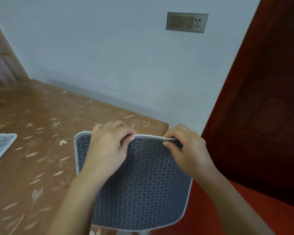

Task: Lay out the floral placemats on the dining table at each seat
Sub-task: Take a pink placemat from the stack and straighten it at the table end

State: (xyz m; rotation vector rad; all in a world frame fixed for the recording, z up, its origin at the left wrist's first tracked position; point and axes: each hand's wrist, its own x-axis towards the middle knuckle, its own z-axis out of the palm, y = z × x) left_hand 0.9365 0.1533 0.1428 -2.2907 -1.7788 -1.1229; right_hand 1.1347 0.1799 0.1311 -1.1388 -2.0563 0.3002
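I hold a placemat (143,180) with its dark grey patterned underside facing up and a white stitched border around it. My left hand (109,146) pinches its far edge near the middle. My right hand (187,148) pinches the same far edge near the right corner. The mat hangs partly over the right end of the dining table (41,124), which wears a brown cloth printed with pale leaves. A second placemat (0,146) lies floral side up at the table's left edge of view, mostly cut off.
A pale wall with a switch and socket plate (187,22) stands behind the table. A dark red wooden door (265,107) fills the right side, close to the table's corner. A wooden frame (0,61) shows at the far left.
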